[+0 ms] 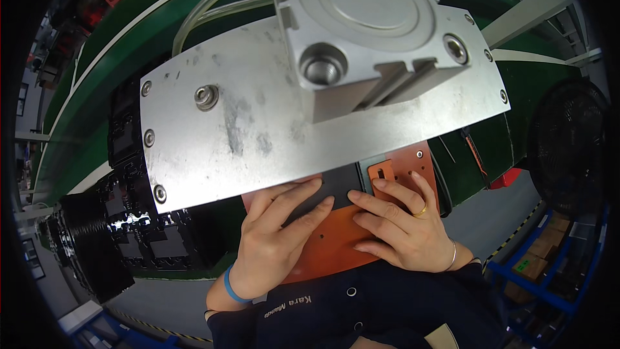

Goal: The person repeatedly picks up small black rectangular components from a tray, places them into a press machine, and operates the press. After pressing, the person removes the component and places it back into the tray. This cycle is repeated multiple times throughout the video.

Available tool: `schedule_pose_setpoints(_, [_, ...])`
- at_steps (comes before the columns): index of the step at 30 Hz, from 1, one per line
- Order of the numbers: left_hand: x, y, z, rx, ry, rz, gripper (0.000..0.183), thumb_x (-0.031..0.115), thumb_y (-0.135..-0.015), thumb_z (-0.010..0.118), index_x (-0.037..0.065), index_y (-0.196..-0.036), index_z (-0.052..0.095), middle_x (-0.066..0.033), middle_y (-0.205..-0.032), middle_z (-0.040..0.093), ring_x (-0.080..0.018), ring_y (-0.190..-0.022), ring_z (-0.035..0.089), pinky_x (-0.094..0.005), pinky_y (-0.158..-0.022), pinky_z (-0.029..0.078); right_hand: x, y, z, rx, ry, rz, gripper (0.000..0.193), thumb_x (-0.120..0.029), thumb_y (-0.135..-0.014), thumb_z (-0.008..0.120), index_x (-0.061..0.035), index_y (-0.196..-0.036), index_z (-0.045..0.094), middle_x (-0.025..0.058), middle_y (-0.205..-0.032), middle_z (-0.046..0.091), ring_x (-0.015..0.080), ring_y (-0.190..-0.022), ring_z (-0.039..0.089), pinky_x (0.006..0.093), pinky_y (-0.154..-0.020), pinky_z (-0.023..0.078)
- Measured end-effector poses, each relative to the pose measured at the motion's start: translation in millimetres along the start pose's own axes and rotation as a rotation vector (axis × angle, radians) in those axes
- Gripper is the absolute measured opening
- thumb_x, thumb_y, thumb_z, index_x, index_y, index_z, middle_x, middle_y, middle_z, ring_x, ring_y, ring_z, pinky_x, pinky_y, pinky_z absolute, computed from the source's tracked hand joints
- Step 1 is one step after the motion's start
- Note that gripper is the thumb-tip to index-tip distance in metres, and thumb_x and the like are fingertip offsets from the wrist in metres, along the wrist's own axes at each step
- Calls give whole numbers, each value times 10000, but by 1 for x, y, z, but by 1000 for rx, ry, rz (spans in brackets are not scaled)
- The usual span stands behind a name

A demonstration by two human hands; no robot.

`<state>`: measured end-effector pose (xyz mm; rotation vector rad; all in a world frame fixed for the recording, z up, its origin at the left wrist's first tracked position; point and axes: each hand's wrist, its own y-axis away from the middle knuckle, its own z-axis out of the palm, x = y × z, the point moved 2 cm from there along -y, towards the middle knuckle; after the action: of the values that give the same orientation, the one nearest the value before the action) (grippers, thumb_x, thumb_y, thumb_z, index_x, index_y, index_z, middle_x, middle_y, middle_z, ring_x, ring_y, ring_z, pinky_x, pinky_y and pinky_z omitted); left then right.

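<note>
A flat dark grey panel (338, 187) lies on an orange plate (323, 252) in front of me, its far part hidden beneath a metal press plate (258, 116). My left hand (278, 223) rests at the panel's left side, fingers stretched forward and thumb apart, the fingertips partly under the press plate's edge. On the right, my right hand (403, 226) has its fingers spread over the orange plate, one fingertip touching the panel's near right corner. An upper fingertip of that hand is at a small slotted orange block (381, 173). Both hands look open, resting on the parts.
A silver pneumatic cylinder (368, 26) stands on the press plate, with clear hoses (219, 10) behind. Black trays with grey panels (165, 242) stack at left. An orange-handled tool (475, 152) lies on the green bench at right, near a black fan (568, 145).
</note>
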<state>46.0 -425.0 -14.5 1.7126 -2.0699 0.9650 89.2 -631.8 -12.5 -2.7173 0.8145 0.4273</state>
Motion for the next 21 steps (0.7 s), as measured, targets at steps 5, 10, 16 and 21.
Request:
schedule_pose_setpoints(5, [-4,-3,-2,-13,5,133,360,5,-662,721,55,-1017,751,-110,-1130,651,-259,-963,570,-317,-788,530,1,-1,-4,-8,-42,-8,303,-372,-818,731,-143,-1006,666,-13,-1404,530,205,-1277,447,479,-1109,278])
schedule_pose_setpoints(10, [-2,1,-8,12,-20,208,370,6,-660,706,58,-1023,746,-122,-1122,650,-268,-945,563,-334,-801,525,14,-4,-21,182,-349,8,389,-259,-793,768,-58,-1108,661,99,-1329,594,304,-1209,524,446,-1054,367])
schedule_pose_setpoints(16, [28,16,-24,105,-179,307,330,52,-665,743,137,-983,770,-105,-1104,676,-242,-931,569,-399,-875,503,25,-24,-27,200,-847,274,398,-112,-820,770,42,-1162,639,88,-887,710,70,-548,604,191,-509,436])
schedule_pose_setpoints(21, [23,18,-21,194,-214,478,361,114,-647,766,136,-1008,756,-95,-1072,685,-204,-877,590,-356,-840,522,19,-34,-25,-127,-1218,339,252,-109,-871,737,37,-1067,672,29,-790,688,59,-609,632,187,-546,457])
